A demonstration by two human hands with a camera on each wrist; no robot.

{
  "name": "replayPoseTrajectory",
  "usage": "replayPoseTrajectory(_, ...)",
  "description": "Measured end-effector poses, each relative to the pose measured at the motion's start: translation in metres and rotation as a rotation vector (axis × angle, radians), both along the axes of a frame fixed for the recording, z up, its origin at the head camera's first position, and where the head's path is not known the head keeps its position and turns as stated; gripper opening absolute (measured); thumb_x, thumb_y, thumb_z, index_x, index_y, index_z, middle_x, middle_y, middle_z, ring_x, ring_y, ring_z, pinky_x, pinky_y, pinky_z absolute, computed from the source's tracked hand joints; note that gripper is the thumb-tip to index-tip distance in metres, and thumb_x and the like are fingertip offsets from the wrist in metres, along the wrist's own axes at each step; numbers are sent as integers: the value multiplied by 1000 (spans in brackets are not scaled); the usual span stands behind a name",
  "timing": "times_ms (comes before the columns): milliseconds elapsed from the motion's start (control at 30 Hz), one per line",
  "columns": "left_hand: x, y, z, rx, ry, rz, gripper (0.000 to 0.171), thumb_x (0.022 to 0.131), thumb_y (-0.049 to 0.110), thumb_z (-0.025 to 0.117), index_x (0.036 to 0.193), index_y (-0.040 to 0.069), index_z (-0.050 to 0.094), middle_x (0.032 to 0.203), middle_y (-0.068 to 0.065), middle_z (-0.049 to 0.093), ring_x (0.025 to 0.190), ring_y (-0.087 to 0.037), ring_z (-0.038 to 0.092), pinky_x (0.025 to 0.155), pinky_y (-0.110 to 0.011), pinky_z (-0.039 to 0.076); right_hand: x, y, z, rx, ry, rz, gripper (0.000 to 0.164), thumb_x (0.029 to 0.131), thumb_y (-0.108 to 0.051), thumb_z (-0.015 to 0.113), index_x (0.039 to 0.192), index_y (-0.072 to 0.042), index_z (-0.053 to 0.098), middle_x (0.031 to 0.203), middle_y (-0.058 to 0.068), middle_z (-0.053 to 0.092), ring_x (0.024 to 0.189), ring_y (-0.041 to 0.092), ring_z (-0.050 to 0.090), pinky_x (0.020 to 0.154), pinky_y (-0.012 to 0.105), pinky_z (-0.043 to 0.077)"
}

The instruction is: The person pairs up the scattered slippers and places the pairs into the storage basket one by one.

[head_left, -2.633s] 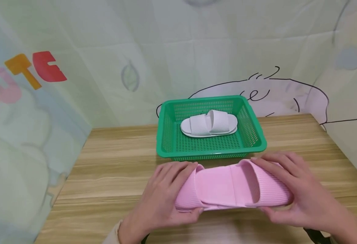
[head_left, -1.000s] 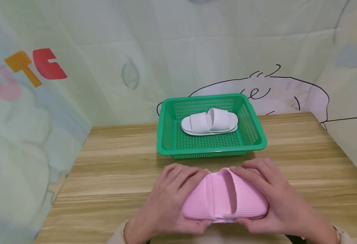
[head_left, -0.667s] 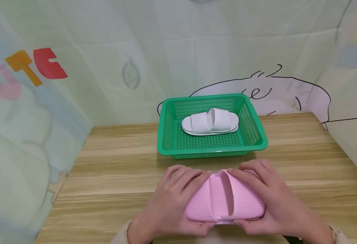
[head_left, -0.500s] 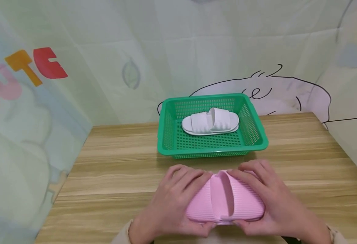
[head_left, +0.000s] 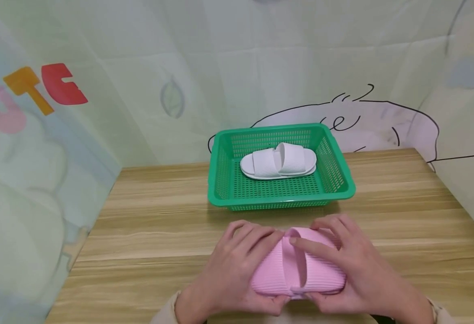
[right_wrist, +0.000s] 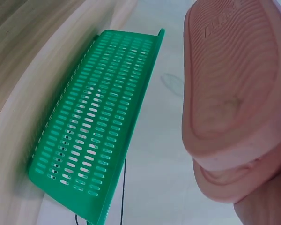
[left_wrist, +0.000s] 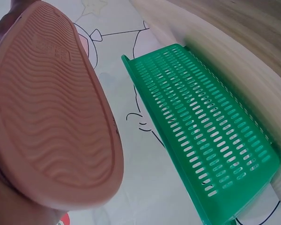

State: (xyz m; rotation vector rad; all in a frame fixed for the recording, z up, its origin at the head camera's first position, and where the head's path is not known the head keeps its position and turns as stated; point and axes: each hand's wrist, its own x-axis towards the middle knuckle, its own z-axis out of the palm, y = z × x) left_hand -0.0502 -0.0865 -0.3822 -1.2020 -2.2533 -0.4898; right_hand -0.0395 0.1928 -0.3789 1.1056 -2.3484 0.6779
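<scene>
A pair of pink slide slippers [head_left: 324, 272] is held level between my two hands, just in front of the basket. The two ribbed straps sit close together, one slipper pushed into the other. My left hand [head_left: 234, 270] grips the left end, fingers over the strap and thumb along the near edge. At the other end my right hand [head_left: 358, 267] grips likewise, its index fingertip reaching over the gap between the straps. A wavy-patterned sole [left_wrist: 56, 108] faces the left wrist view. Two stacked pink soles [right_wrist: 234, 89] show in the right wrist view.
Behind the hands, a green plastic basket [head_left: 281, 200] stands on the wood-grain table [head_left: 151, 225]. Inside it lies a pair of white slide slippers [head_left: 266, 163], nested together. A printed cloth [head_left: 139, 81] rises at the back and along both sides.
Both hands have come closer together, sliding the pink slippers further into each other. Just now the right index finger has moved left, over the opening. Basket and white slippers stay put.
</scene>
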Motion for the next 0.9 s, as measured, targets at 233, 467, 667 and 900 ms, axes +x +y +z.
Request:
replayPoseTrajectory(233, -2, -1, 1, 5, -15, 4, 97, 72, 69, 80, 147, 10, 60, 136, -2, 66, 123, -17, 60, 107, -43, 46, 0, 5, 3, 14, -44, -10, 72, 79, -65, 83, 139, -29, 68, 133, 2, 59, 120, 20, 49, 97, 35, 39)
replayPoseTrajectory(467, -5, -3, 0, 18, -25, -7, 104, 74, 69, 83, 153, 8, 54, 149, -5, 60, 133, -20, 57, 111, -44, 44, -1, 10, 5, 17, -38, -14, 68, 82, -68, 80, 137, -28, 69, 135, 4, 59, 122, 22, 50, 101, 36, 37)
replayPoseTrajectory(667, -8, -13, 3, 15, -71, 25, 108, 73, 67, 86, 157, 10, 50, 157, -5, 55, 141, -22, 52, 115, -46, 41, -1, 15, 7, 32, -69, -45, 67, 86, -73, 72, 137, -30, 69, 136, 3, 59, 126, 22, 48, 104, 36, 36)
replayPoseTrajectory(900, -8, -25, 0, -33, -161, 95, 99, 86, 75, 70, 161, 15, 45, 161, -2, 51, 148, -22, 47, 121, -47, 36, -4, 22, 4, -34, -9, -27, 65, 89, -73, 68, 132, -25, 73, 133, 7, 60, 121, 24, 49, 108, 27, 27)
